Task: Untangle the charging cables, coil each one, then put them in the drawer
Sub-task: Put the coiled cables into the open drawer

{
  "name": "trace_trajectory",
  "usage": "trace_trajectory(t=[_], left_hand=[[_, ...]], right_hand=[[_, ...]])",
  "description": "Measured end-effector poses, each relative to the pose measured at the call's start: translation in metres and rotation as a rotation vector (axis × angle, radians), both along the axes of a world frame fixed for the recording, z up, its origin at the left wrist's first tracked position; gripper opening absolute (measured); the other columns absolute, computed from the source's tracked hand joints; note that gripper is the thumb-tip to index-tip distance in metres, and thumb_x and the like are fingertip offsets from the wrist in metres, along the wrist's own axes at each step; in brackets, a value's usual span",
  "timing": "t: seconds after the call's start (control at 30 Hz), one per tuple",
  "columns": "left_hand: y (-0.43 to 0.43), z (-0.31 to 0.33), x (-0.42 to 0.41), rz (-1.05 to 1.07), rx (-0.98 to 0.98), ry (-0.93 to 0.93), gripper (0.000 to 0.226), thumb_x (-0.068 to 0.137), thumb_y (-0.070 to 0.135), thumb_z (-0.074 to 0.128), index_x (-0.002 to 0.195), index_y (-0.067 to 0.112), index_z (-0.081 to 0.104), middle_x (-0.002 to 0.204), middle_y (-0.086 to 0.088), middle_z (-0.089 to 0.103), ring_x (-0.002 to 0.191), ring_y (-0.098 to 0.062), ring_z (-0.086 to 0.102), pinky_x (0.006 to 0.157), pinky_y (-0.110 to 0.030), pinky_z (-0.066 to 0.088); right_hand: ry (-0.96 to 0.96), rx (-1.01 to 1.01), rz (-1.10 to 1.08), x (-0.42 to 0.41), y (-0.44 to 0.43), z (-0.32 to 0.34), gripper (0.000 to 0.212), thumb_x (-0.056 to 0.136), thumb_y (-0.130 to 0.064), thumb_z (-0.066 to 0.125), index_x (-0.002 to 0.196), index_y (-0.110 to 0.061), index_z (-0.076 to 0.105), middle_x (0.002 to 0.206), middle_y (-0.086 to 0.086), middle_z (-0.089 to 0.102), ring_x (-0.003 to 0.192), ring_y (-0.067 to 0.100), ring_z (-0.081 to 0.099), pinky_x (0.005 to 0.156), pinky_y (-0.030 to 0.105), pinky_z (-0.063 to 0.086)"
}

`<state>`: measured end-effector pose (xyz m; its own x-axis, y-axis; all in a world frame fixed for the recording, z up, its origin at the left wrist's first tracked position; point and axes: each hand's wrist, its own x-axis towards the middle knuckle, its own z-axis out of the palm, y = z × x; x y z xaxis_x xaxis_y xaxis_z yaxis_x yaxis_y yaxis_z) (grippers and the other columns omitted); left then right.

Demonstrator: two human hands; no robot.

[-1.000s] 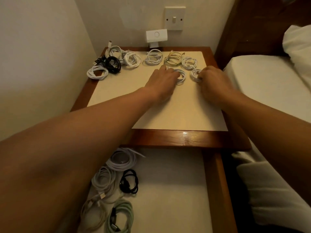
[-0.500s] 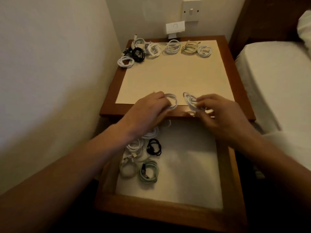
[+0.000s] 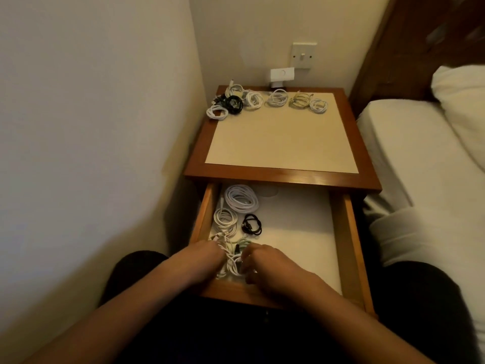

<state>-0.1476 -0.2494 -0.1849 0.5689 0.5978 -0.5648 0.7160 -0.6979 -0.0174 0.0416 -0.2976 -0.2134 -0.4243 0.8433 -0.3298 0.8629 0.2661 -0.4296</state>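
Placing coils in the drawer [image 3: 347, 232] was judged to be the step in hand. The left hand [image 3: 202, 258] and right hand [image 3: 265, 261] were both down at the drawer's 7 o'clock corner. Their fingers were curled onto a white bundle [image 3: 231, 265] lying between them. Whether the bundle was one coil or two could not be told.

Stored cables lay along the drawer's left side:
- a big white coil [image 3: 241, 199] at 11 o'clock
- a smaller white coil [image 3: 225, 219] at 9 o'clock
- a black coil [image 3: 252, 225] just beside the smaller white coil
- a green coil [image 3: 242, 243] touching the bundle and partly hidden by the hands

A row of coils [image 3: 275, 101] remained along the worktop [image 3: 280, 137] at its 12 o'clock edge, so the task was judged well short of complete.

Risks noted:
- The bundle sat against the green coil. Once released, loose loops could spring open and catch in it, undoing the sorting.
- A finger hooked through a loop on withdrawal could drag a neighbouring coil out of shape.
- All stored cables crowded the 7-to-11 o'clock side while the 3 o'clock side lay bare. Further stacking there would likely cause fresh tangling.
- At the worktop's 10 o'clock corner the coils overlapped near the rim. A careless grab could pull two together or knock one off.
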Motion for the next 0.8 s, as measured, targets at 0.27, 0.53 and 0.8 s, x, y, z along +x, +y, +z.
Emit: trace_trajectory(t=[0.27, 0.53, 0.8], left_hand=[[0.014, 0.029, -0.011, 0.131, -0.034, -0.215, 0.024, 0.099, 0.032, 0.063, 0.12, 0.026, 0.073, 0.112, 0.004, 0.074, 0.106, -0.014, 0.068, 0.089, -0.03, 0.052], [0.082, 0.075, 0.007, 0.249, 0.217, -0.639, 0.019, 0.099, 0.035, 0.063, 0.114, 0.028, 0.072, 0.107, 0.012, 0.069, 0.096, -0.003, 0.061, 0.089, -0.027, 0.052], [0.236, 0.071, 0.043, 0.38, 0.499, -0.762, 0.032, 0.098, 0.028, 0.063, 0.129, 0.018, 0.066, 0.127, -0.004, 0.066, 0.115, -0.023, 0.059, 0.095, -0.038, 0.046]], right_hand=[[0.085, 0.039, -0.097, 0.021, 0.005, 0.035, 0.03, 0.096, -0.023, 0.069, 0.124, -0.034, 0.073, 0.127, -0.008, 0.07, 0.114, 0.015, 0.063, 0.094, 0.032, 0.051], [0.25, 0.254, -0.364, 0.056, 0.063, 0.095, 0.024, 0.101, -0.021, 0.063, 0.122, -0.028, 0.073, 0.12, -0.013, 0.067, 0.106, 0.005, 0.062, 0.093, 0.026, 0.052], [0.12, 0.473, -0.575, 0.128, 0.224, 0.103, 0.035, 0.099, -0.02, 0.065, 0.134, -0.023, 0.064, 0.13, 0.003, 0.066, 0.113, 0.021, 0.063, 0.094, 0.038, 0.052]])
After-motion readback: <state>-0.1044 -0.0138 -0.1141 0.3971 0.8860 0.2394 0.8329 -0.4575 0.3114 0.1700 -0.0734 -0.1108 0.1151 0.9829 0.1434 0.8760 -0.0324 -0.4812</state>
